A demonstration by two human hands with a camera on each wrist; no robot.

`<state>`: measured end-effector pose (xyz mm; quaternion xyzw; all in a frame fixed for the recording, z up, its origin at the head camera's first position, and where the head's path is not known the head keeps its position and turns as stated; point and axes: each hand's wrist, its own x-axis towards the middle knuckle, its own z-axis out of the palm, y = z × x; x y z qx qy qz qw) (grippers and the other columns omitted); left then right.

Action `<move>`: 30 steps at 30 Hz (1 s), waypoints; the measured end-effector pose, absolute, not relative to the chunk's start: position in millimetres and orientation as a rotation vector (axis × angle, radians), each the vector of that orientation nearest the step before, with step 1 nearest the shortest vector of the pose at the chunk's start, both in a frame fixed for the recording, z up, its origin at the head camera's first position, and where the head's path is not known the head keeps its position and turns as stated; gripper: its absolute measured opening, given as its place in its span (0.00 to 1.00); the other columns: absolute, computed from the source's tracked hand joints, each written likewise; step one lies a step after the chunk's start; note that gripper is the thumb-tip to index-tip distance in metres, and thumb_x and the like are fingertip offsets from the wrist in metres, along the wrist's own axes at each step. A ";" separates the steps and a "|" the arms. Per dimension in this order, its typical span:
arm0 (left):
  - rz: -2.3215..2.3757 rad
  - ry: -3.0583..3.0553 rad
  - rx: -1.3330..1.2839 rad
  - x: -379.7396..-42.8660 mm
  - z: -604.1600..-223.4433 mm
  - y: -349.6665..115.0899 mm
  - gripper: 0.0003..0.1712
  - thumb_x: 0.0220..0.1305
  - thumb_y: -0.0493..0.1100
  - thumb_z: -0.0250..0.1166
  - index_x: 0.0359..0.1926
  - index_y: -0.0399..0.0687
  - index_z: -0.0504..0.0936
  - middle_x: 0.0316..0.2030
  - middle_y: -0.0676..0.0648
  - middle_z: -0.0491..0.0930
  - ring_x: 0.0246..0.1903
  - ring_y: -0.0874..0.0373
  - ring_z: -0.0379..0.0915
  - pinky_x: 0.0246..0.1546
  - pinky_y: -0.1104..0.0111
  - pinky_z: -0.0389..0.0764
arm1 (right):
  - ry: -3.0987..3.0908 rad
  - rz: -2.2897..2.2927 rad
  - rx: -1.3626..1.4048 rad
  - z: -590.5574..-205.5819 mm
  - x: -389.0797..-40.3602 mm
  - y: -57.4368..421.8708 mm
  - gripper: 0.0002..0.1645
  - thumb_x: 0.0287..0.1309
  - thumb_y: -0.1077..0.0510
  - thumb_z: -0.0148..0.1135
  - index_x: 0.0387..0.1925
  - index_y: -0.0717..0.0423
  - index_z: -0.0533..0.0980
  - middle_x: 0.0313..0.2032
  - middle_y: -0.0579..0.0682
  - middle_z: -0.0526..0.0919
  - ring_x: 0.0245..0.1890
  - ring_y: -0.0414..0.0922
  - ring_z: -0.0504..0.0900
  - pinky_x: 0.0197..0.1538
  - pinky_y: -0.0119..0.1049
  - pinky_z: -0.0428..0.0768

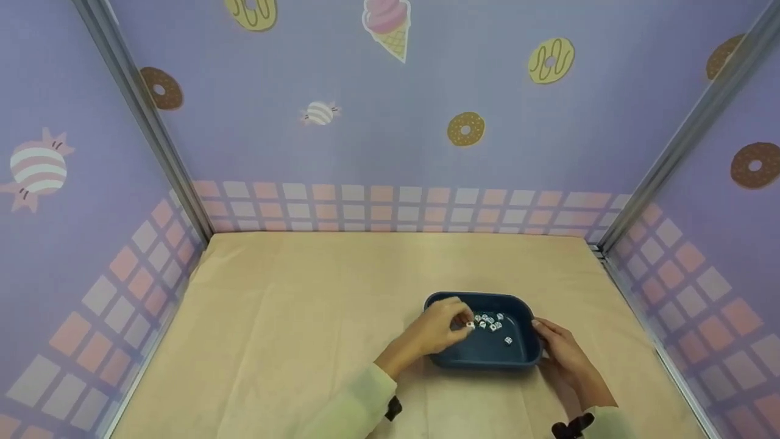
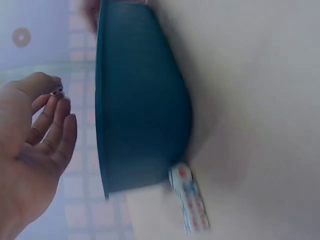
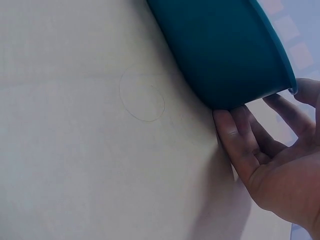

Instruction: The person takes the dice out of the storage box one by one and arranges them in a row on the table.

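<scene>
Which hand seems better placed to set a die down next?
Probably the left hand: it pinches a die, while the right hand holds the blue tray by its end.

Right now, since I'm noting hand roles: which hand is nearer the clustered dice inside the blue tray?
Left. The left hand pinches a die over the blue tray, close to the clustered dice; the right hand is farther off, holding the tray's right end.

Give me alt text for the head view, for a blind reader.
A left hand pinches a white die over a dark blue tray holding more dice; the right hand holds the tray's right end. Behind is a purple, sweets-patterned wall.
</scene>
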<state>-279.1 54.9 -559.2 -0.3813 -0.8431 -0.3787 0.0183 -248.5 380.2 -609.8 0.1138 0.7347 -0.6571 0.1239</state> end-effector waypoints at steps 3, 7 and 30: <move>-1.183 -2.589 -1.130 -279.1 -563.1 31.8 0.06 0.74 0.42 0.70 0.47 0.48 0.86 0.44 0.54 0.81 0.43 0.64 0.80 0.47 0.76 0.81 | 2.131 -1.920 0.346 -610.7 -247.7 380.6 0.40 0.83 0.43 0.51 0.80 0.65 0.58 0.80 0.64 0.59 0.79 0.60 0.60 0.73 0.61 0.68; -1.125 -2.611 -1.064 -280.1 -571.7 0.1 0.05 0.73 0.43 0.70 0.46 0.48 0.86 0.43 0.54 0.81 0.44 0.62 0.80 0.48 0.72 0.83 | 2.126 -1.906 0.342 -611.0 -247.5 380.7 0.41 0.83 0.42 0.51 0.81 0.64 0.57 0.80 0.64 0.57 0.79 0.60 0.59 0.72 0.61 0.69; -0.858 -2.942 -0.916 -271.5 -605.5 -75.6 0.03 0.68 0.39 0.73 0.41 0.48 0.87 0.37 0.53 0.79 0.38 0.62 0.73 0.44 0.64 0.81 | 2.151 -1.879 0.339 -607.8 -248.2 379.5 0.43 0.82 0.41 0.52 0.81 0.64 0.57 0.81 0.64 0.56 0.80 0.61 0.57 0.77 0.60 0.60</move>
